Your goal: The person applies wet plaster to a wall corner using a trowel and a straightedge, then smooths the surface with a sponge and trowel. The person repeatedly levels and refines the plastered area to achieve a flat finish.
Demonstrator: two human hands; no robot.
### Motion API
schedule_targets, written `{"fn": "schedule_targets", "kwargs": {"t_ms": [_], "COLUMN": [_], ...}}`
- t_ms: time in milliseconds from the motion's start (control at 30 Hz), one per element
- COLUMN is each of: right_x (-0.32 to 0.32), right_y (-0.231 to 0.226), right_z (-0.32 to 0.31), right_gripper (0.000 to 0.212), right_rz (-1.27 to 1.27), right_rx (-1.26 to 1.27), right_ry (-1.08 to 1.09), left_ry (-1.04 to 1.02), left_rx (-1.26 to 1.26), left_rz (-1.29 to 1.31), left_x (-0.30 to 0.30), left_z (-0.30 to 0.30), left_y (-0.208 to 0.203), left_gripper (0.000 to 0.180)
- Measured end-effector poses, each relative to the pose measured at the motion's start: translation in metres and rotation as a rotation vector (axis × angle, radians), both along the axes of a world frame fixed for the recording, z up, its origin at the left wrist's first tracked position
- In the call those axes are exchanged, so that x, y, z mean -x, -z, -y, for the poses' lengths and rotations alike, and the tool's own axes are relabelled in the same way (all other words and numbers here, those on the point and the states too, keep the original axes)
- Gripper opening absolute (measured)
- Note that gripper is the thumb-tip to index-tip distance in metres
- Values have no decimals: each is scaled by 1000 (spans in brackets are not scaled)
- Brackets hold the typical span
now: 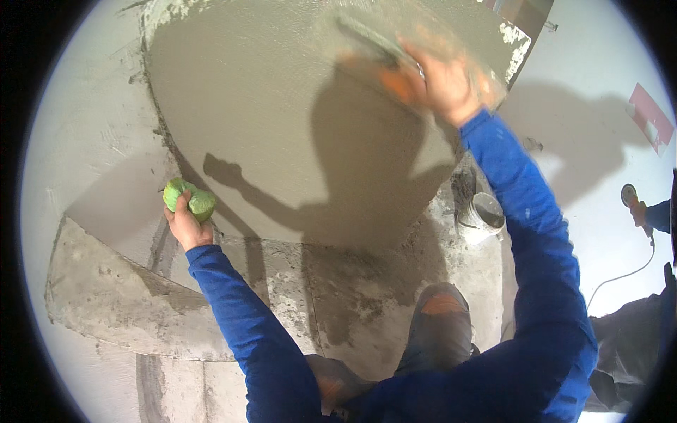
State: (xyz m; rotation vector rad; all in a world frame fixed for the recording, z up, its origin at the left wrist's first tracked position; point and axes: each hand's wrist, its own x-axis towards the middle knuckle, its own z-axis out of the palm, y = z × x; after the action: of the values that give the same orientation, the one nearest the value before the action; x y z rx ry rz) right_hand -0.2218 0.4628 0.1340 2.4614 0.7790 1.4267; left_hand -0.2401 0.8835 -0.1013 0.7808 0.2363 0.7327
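Note:
My left hand (187, 224) is closed round a lumpy light-green sponge (192, 201), held out near the left edge of a smooth grey mortar coat (233, 99). Over the far right part of that coat, my right hand (446, 86) grips a trowel (370, 35). Motion smears this tool, so its blade outline is unclear; orange patches show at the handle. Whether the blade touches the mortar I cannot tell. My head and arms cast a dark shadow on the grey surface.
A white bucket (484, 218) with grey residue stands beneath my right forearm. At the far right a co-worker's hand (638, 213) holds a round-headed corded tool (628, 194) near the white wall. A pink sheet (650, 118) is there too. Stained slabs (169, 317) lie around my legs.

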Motion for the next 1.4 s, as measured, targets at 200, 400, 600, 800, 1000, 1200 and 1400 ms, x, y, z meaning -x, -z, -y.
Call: {"fn": "schedule_targets", "kwargs": {"t_ms": [200, 400, 600, 800, 1000, 1200, 1400], "right_x": [-42, -4, 35, -25, -46, -2, 38], "right_y": [34, 239, 121, -68, 60, 174, 42], "right_z": [-153, -101, 79, 19, -163, -48, 107], "right_gripper": [51, 53, 56, 50, 47, 55, 53], "right_rz": [-333, -681, -437, -172, -345, -487, -31], "right_rx": [-13, 141, 398, 282, 78, 219, 2], "right_ry": [-37, 0, 217, 93, -74, -14, -64], "left_ry": [15, -7, 21, 31, 41, 40, -70], "left_rx": [37, -64, -82, -52, -40, -92, -105], "left_rz": [27, 61, 57, -12, 33, -3, -46], "left_x": [0, 22, 8, -10, 20, 29, -9], "left_z": [16, 16, 20, 33, 37, 25, 21], "left_y": [-13, -37, -27, -12, -37, -41, 4], "left_gripper": [43, 44, 44, 44, 44, 42, 43]}}
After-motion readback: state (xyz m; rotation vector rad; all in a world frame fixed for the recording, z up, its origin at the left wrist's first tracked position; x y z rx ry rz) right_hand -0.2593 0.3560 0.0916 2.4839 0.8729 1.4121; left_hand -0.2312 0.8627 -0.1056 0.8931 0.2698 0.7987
